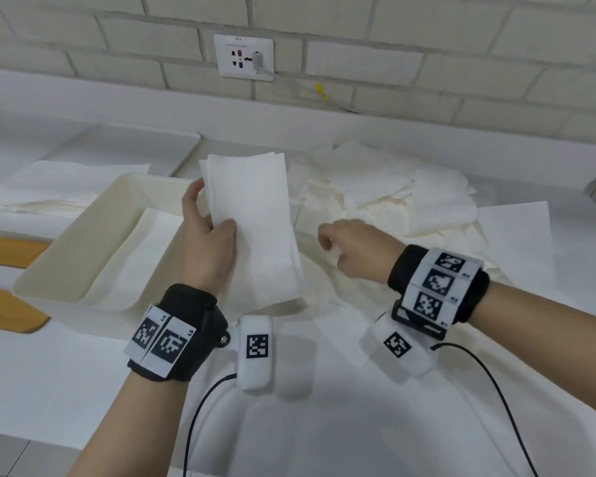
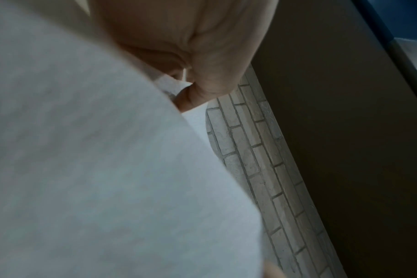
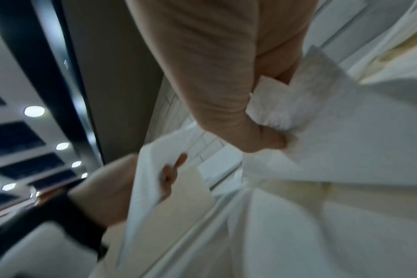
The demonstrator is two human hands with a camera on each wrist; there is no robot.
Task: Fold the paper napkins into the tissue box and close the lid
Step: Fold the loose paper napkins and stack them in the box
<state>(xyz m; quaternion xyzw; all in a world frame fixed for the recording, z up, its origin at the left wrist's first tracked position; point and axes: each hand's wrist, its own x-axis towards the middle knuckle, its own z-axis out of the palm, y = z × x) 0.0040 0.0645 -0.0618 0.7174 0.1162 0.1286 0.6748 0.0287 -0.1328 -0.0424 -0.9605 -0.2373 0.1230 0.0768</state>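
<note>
My left hand holds a folded stack of white napkins upright, thumb on its front and fingers behind, just right of the open cream tissue box. In the left wrist view the napkin stack fills most of the picture under the thumb. A folded napkin lies inside the box. My right hand is curled and pinches the corner of a loose napkin from the messy pile on the table. The left hand with its stack also shows in the right wrist view.
A white tray sits at the back left with flat napkins in front of it. Two wooden pieces lie left of the box. A wall socket with a cable is on the brick wall. Wrist cables trail over the near table.
</note>
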